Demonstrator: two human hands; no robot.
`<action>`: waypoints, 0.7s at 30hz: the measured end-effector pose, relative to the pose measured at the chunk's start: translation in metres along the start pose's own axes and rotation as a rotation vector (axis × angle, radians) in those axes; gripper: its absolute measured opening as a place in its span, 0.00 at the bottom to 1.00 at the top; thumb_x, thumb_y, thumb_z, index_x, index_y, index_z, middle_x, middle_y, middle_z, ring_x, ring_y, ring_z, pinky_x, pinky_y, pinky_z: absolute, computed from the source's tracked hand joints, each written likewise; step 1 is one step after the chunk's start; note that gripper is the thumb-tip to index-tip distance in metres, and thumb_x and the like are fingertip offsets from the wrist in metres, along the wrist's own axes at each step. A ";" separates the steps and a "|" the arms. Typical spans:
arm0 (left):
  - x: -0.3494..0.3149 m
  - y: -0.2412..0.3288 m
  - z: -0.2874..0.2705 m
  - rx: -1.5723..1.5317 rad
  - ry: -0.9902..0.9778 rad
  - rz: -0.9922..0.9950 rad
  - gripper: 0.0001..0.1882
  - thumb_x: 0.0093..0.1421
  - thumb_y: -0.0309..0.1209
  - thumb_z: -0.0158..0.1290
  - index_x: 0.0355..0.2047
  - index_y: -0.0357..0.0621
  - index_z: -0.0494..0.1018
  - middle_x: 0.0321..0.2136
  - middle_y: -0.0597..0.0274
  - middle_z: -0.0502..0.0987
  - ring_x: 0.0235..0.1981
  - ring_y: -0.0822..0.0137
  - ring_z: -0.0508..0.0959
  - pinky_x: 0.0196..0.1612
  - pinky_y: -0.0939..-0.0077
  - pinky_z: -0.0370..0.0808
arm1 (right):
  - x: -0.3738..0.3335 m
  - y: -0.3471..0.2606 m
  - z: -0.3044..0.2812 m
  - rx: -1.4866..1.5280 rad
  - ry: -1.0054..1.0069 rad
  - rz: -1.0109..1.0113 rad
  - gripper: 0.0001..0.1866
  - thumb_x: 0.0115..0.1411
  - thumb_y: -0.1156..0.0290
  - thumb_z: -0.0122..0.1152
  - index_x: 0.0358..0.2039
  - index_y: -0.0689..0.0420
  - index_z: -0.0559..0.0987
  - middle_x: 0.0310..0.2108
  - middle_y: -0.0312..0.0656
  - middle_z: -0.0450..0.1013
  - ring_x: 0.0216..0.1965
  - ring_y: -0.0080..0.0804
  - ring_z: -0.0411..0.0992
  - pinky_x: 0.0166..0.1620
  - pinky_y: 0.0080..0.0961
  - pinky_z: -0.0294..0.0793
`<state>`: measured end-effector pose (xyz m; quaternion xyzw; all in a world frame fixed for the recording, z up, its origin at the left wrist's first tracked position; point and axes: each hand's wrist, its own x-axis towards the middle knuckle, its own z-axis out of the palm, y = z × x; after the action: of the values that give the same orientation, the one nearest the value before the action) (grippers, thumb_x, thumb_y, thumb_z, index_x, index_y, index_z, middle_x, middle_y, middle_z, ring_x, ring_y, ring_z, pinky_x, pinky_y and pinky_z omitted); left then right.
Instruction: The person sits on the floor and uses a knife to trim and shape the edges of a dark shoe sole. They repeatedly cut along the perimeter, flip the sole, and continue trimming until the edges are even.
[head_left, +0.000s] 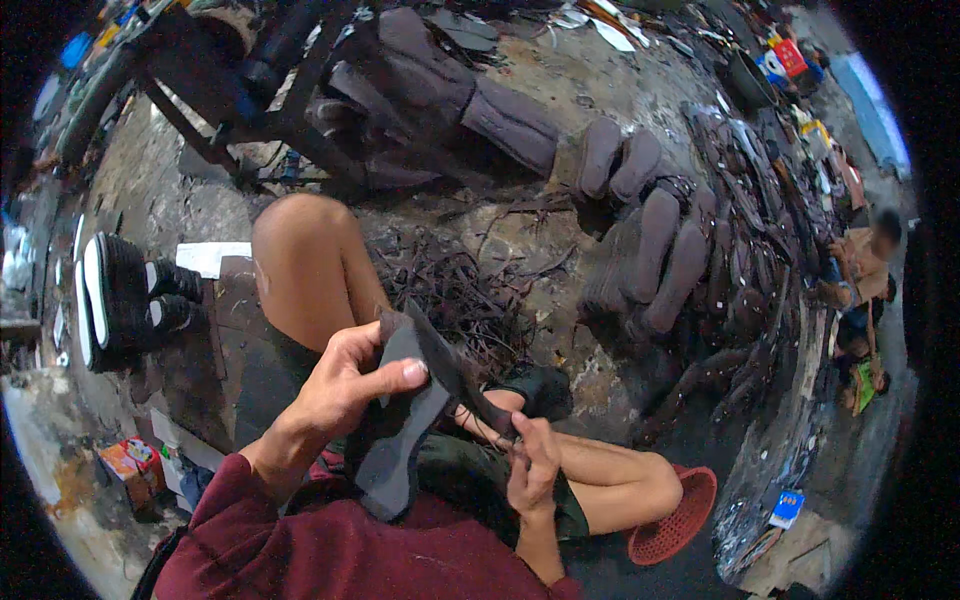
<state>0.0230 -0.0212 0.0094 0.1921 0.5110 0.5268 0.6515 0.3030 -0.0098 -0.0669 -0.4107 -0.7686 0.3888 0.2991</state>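
My left hand [345, 385] is closed on a dark grey shoe sole [392, 455], thumb pressed on its near face. The sole stands tilted above my lap, its lower end pointing towards me. From its far side a dark strip [478, 400] runs down to the right. My right hand [533, 465] pinches the lower end of this strip, its fingers curled together. Whether the strip is still joined to the sole along its whole edge is hidden. Just beyond both hands, a tangled heap of thin dark offcuts [455, 290] lies on the floor between my legs.
Stacks of dark soles [655, 245] stand ahead on the right, with more bundled soles [510, 120] at the far middle. A dark metal frame [215, 100] rises far left. White-edged soles [95, 300] stand at left. A red perforated basket [680, 515] is beside my right knee. People [862, 265] sit far right.
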 end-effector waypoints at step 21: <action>0.044 0.037 0.033 -0.352 0.343 0.327 0.14 0.57 0.37 0.58 0.42 0.50 0.72 0.36 0.67 0.76 0.38 0.71 0.75 0.40 0.73 0.73 | 0.029 0.007 0.019 0.092 0.268 0.055 0.18 0.66 0.70 0.45 0.55 0.62 0.71 0.33 0.43 0.71 0.30 0.32 0.67 0.36 0.26 0.68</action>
<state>0.0303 0.0411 0.0319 0.0640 0.4765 0.7301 0.4855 0.2770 0.0112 -0.0787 -0.4656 -0.6917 0.3731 0.4069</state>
